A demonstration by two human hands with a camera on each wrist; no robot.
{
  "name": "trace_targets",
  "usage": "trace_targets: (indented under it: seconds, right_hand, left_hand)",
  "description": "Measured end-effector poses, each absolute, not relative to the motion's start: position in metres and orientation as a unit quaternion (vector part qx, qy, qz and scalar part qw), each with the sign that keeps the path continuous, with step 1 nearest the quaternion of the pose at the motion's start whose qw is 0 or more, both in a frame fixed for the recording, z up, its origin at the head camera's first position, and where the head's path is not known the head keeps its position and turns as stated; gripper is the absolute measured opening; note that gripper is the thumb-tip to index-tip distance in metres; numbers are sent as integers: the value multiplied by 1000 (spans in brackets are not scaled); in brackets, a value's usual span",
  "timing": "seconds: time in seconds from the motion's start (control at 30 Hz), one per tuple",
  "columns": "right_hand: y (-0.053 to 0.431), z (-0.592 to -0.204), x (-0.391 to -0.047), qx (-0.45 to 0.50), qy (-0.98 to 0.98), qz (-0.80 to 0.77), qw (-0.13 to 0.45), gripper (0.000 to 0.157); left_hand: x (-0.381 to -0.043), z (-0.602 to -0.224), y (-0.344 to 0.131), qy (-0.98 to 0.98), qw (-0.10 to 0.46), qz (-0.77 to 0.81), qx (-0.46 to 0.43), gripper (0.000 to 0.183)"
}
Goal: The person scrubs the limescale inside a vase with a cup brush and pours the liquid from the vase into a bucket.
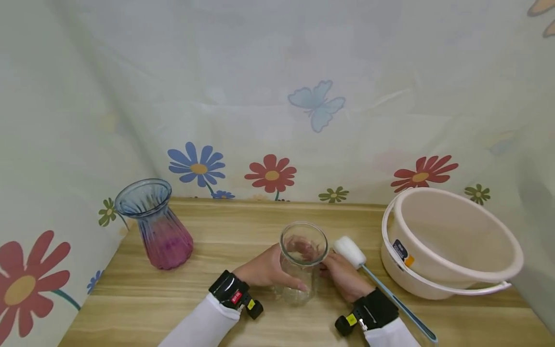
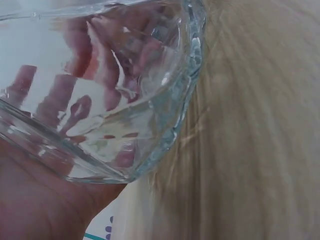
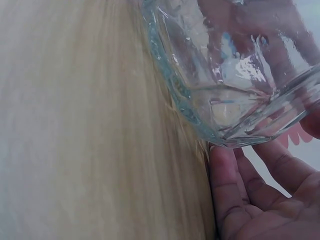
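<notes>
A clear glass vase (image 1: 299, 282) with a round rim stands at the middle of the table, its base low against the wood. My left hand (image 1: 270, 267) grips it from the left, the thumb lying across its near side. From the right, my right hand (image 1: 344, 274) holds the vase, its fingers partly hidden behind the glass. In the right wrist view, those fingers (image 3: 225, 167) meet the glass near its base. The left wrist view has the vase (image 2: 150, 120) close up, with fingers showing distorted through it and the left palm (image 2: 45, 200) beneath.
A blue-and-pink fluted vase (image 1: 165, 231) is at the left. A white sponge-headed brush (image 1: 349, 251) with a blue handle lies beside the right hand. Farther right is a pale pink bucket (image 1: 433, 274) with its handle down. A flower-patterned cloth (image 1: 243, 120) hangs behind the wooden table (image 1: 234, 226).
</notes>
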State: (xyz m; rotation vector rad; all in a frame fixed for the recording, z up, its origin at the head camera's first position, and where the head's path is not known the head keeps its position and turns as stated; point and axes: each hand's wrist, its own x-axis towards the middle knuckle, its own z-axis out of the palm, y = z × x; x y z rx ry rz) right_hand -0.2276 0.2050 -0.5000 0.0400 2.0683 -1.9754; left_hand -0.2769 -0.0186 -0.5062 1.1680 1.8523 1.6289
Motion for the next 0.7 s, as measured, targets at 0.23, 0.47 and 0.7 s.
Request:
trace_targets:
  seconds: [0.23,0.47,0.7]
  right_hand:
    - [206,-502,-231,8,714,-684,150,41]
    - [206,-502,-231,18,719,-679,149,37]
    - [207,-502,-232,11,721,-676,152,40]
  left_hand:
    - [-277,-507,-20,659,207,589,420,77]
    - [-276,-505,-21,656,217,592,414,83]
    - [-277,-507,-20,651,215,597,417,82]
